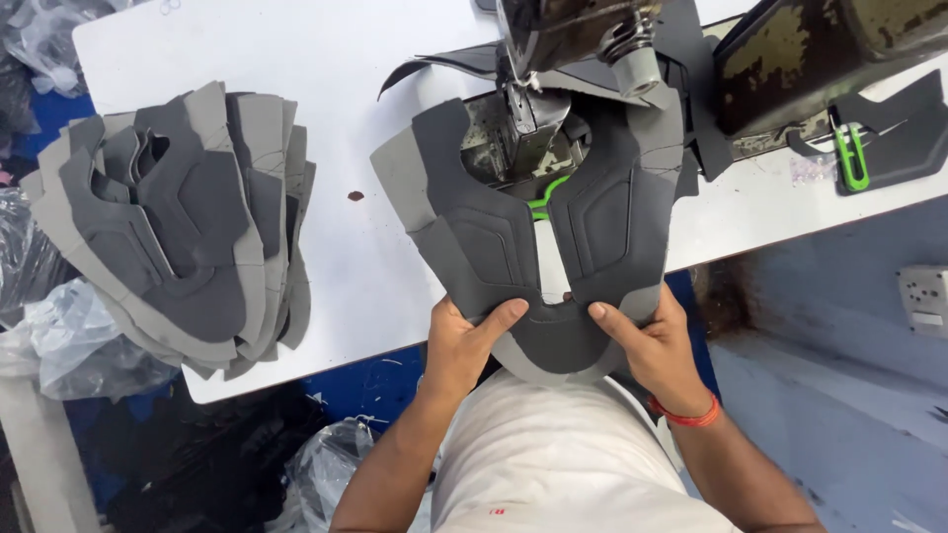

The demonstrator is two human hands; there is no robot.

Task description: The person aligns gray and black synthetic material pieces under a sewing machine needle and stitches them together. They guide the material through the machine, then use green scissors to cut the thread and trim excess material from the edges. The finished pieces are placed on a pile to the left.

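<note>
At the desk's near edge, the left hand and right hand pinch the grey shoe upper, fingers clenched on its toe, under the sewing machine; feeding it seems underway, needing steady, even guidance.

Both bare forearms rise from the lower edge of the view toward the near edge of the white table, converging slightly; left hand at that edge, wrist straight, thumb extended rightward and pressed flat, remaining fingers curled under and hidden; right hand just beside it and level with it, thumb extended leftward in mirror pose, fingers hidden beneath; right wrist encircled by a red thread band; both hands closed in a pinch grip.
</note>
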